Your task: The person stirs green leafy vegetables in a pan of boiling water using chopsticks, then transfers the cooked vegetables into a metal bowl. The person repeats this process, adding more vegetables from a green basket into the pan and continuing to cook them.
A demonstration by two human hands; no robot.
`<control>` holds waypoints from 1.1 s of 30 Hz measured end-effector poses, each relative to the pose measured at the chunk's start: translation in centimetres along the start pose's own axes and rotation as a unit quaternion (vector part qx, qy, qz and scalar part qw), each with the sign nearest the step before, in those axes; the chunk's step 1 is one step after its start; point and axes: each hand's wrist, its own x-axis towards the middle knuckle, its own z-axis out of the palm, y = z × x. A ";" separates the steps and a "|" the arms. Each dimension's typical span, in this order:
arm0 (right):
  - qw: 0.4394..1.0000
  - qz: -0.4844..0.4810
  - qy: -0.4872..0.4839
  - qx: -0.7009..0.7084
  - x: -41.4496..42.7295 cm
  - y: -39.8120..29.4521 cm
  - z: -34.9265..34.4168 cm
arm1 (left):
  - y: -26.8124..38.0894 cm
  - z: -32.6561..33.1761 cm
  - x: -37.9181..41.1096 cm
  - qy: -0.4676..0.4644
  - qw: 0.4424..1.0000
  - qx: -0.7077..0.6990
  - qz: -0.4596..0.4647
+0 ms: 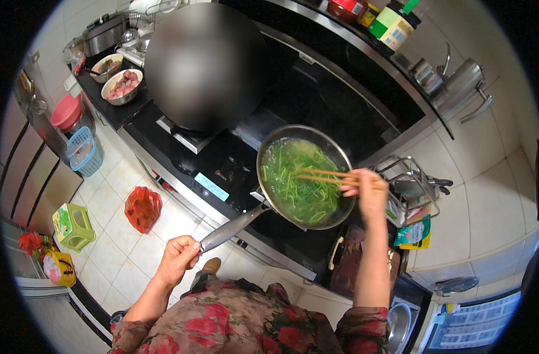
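Observation:
A frying pan (350, 177) stands over the right-hand part of the black gas stove (252, 163). Green leafy vegetables (291, 190) with thin stems lie in bubbling, pale green liquid inside it. With its fingertips, my left hand (181, 256) grips the end of the pan's grey handle (229, 230). Above the pan's right rim, my right hand (370, 190) holds a pair of wooden chopsticks (322, 175). Their tips reach in among the greens.
Two bowls of raw meat pieces, one nearer bowl (123, 86) fuller, stand on the far left counter. A metal rack (411, 186) with utensils and a dark cutting board (351, 261) are close on the right. On the tiled floor sit a red plastic bag (142, 209) and a green stool (74, 227).

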 end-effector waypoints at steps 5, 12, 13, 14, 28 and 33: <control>0.986 -0.025 0.141 -0.091 -0.8 1.7 -5.7 | 0.0 0.4 0.1 -0.002 1.000 -0.024 0.004; 0.991 0.027 0.115 -0.066 -3.4 4.9 -1.6 | 0.2 0.0 0.2 0.000 1.000 0.006 -0.002; 0.991 0.034 0.120 -0.049 -3.3 4.5 -2.3 | 0.2 0.0 0.3 0.000 1.000 0.009 0.000; 0.989 0.036 0.137 -0.034 -3.5 3.9 -3.1 | 0.3 0.0 0.3 -0.001 1.000 0.010 -0.002; 0.987 0.007 0.134 -0.084 -5.1 -0.4 -2.1 | -0.2 -0.3 0.1 0.060 0.998 0.015 0.001; 0.993 0.060 0.082 -0.061 -5.5 4.8 -0.6 | -0.3 0.1 0.5 0.069 0.997 -0.027 -0.017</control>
